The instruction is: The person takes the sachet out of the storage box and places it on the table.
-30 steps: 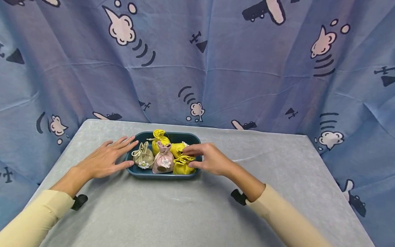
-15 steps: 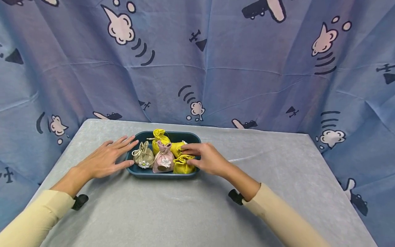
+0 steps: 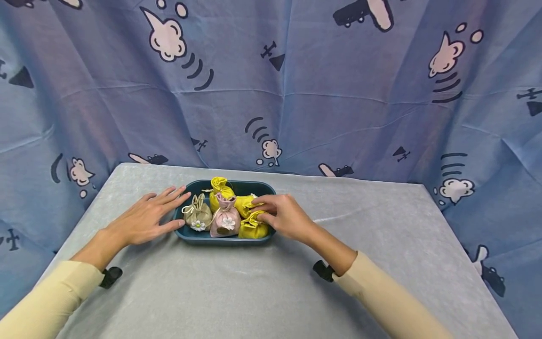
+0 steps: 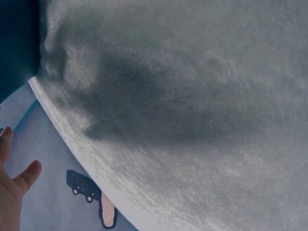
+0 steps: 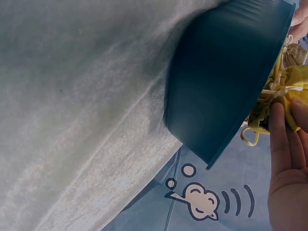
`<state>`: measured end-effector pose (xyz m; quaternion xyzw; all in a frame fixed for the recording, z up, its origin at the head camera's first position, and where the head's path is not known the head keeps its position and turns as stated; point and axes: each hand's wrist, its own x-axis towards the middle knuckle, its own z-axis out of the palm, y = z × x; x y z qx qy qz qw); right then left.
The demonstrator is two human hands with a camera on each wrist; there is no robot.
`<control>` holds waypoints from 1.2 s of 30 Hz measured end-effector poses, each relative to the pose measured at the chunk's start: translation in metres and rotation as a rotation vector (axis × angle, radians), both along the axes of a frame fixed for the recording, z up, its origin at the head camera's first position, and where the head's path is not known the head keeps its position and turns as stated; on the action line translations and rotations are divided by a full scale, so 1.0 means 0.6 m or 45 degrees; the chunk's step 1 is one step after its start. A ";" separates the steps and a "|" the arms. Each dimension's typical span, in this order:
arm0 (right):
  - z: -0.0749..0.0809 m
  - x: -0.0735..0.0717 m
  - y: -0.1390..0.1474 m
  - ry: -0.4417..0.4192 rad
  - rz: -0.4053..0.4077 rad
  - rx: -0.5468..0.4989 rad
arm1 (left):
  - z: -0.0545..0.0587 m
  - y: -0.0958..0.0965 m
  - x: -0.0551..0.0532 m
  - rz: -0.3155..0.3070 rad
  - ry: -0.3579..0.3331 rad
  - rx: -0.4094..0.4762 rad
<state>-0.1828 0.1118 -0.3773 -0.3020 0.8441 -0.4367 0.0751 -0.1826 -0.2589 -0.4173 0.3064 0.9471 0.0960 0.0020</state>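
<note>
A dark teal oval tub (image 3: 199, 241) holds several small drawstring pouches. At its left is a beige pouch (image 3: 197, 215) with a white flower; beside it stands a pink pouch (image 3: 226, 221). Yellow pouches fill the back and right: a back yellow pouch (image 3: 219, 190), a middle yellow pouch (image 3: 243, 205) and a front-right yellow pouch (image 3: 253, 228). My right hand (image 3: 289, 217) pinches the neck of the front-right one between thumb and fingers, its yellow cloth (image 5: 291, 79) showing in the right wrist view. My left hand (image 3: 146, 219), fingers spread, touches the tub's left rim.
The tub stands on a grey cloth-covered table (image 3: 237, 292), towards its back edge. Behind and at both sides hangs a blue patterned curtain (image 3: 237, 61). A dark wrist camera (image 3: 323, 271) sits under the right forearm, another camera (image 3: 111, 277) under the left.
My right hand has moved slightly left and inward, its thumb and fingers closing on the front-right yellow pouch's neck, which now tilts up a little. The left hand stays in place.
</note>
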 end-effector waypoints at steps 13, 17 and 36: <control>0.007 0.002 0.008 0.045 -0.024 -0.030 | 0.000 0.001 0.002 -0.004 -0.002 0.012; 0.019 0.004 0.015 0.073 -0.056 -0.045 | 0.000 0.002 0.002 -0.003 -0.010 0.016; 0.094 0.007 0.061 0.192 -0.091 -0.219 | -0.001 0.004 0.001 0.016 -0.021 0.003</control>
